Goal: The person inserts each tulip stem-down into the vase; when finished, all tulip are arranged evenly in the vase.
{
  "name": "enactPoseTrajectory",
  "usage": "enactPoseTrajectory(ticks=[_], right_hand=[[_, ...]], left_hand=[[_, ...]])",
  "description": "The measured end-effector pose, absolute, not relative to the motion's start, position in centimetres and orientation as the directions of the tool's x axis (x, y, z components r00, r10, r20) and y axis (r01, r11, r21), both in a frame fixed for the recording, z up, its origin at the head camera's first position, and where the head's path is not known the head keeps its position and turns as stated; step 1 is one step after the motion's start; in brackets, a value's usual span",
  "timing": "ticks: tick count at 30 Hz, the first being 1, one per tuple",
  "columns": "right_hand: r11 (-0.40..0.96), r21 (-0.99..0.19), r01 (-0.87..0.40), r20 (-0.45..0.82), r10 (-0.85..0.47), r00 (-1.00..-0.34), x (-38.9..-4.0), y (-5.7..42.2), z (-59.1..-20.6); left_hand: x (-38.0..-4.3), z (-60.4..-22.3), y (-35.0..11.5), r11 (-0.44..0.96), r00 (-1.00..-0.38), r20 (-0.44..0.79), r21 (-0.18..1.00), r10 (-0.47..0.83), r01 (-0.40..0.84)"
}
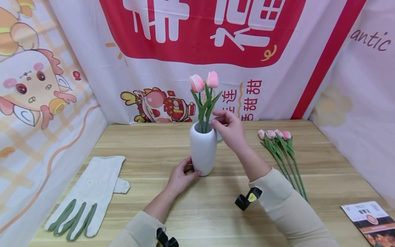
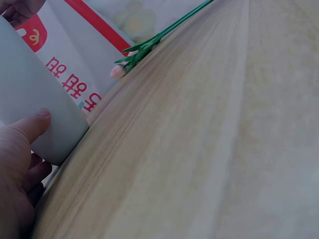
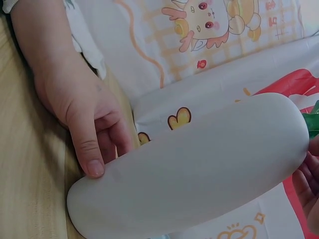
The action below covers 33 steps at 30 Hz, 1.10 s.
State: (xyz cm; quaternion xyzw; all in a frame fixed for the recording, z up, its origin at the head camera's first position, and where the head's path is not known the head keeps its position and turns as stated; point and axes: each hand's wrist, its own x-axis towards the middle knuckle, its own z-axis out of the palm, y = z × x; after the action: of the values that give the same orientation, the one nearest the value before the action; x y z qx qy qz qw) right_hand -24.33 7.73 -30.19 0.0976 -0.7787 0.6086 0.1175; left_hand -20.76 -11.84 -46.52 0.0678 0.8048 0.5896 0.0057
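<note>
A white vase [image 1: 202, 151] stands upright on the wooden table, with two pink artificial tulips [image 1: 203, 82] inside it. Low on the vase, my left hand [image 1: 182, 176] grips its side, thumb in front and fingers curled behind. In the right wrist view the left thumb [image 3: 95, 167] presses the vase near its base. At the rim is my right hand [image 1: 229, 130], its thumb and index finger apart beside the stems and leaves; the right wrist view shows only part of this hand [image 3: 309, 184]. The stems' lower ends are hidden inside the vase.
Several more pink tulips [image 1: 282, 147] lie on the table to the right. A white and green glove [image 1: 92, 185] lies at left, a printed card [image 1: 370, 219] at the right front. Behind the vase, a pale object [image 1: 219, 137] is mostly hidden. A printed curtain [image 1: 154, 75] backs the table.
</note>
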Motion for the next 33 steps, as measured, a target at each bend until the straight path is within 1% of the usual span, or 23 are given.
enactPoseTrajectory(ticks=[5,7,11,16,20,27,30,33], right_hand=[[0.238,-0.941,-0.241,0.247,-0.002,-0.969,-24.4,7.8,-30.2],[0.246,-0.939,-0.24,0.246,-0.007,-0.969,-24.4,7.8,-30.2],[0.217,-0.945,-0.247,0.251,-0.006,-0.968,-24.4,8.1,-30.3],[0.178,-0.949,-0.259,0.268,0.03,-0.963,-24.3,9.3,-30.6],[0.184,-0.958,-0.218,0.235,0.074,-0.969,-23.9,11.3,-31.0],[0.245,-0.961,-0.131,0.174,0.164,-0.971,-23.5,16.3,-33.0],[0.24,-0.966,-0.093,0.145,0.208,-0.967,-23.3,18.5,-34.3],[0.224,-0.971,-0.089,0.147,0.259,-0.955,-23.2,20.6,-35.7]], left_hand=[[-20.7,-46.5,-11.8,0.291,-0.99,0.077,0.951,0.119,0.109],[-20.7,-46.5,-11.8,0.29,-0.99,0.076,0.951,0.121,0.109],[-20.7,-46.5,-11.8,0.296,-0.99,0.075,0.949,0.12,0.108],[-20.7,-46.4,-11.8,0.302,-0.99,0.081,0.947,0.113,0.112],[-20.7,-46.5,-11.8,0.299,-0.99,0.091,0.947,0.109,0.12],[-20.8,-46.6,-11.8,0.295,-0.99,0.095,0.948,0.102,0.121],[-20.7,-46.5,-11.7,0.294,-0.99,0.097,0.948,0.104,0.124],[-20.6,-46.3,-11.6,0.287,-0.99,0.096,0.95,0.106,0.123]])
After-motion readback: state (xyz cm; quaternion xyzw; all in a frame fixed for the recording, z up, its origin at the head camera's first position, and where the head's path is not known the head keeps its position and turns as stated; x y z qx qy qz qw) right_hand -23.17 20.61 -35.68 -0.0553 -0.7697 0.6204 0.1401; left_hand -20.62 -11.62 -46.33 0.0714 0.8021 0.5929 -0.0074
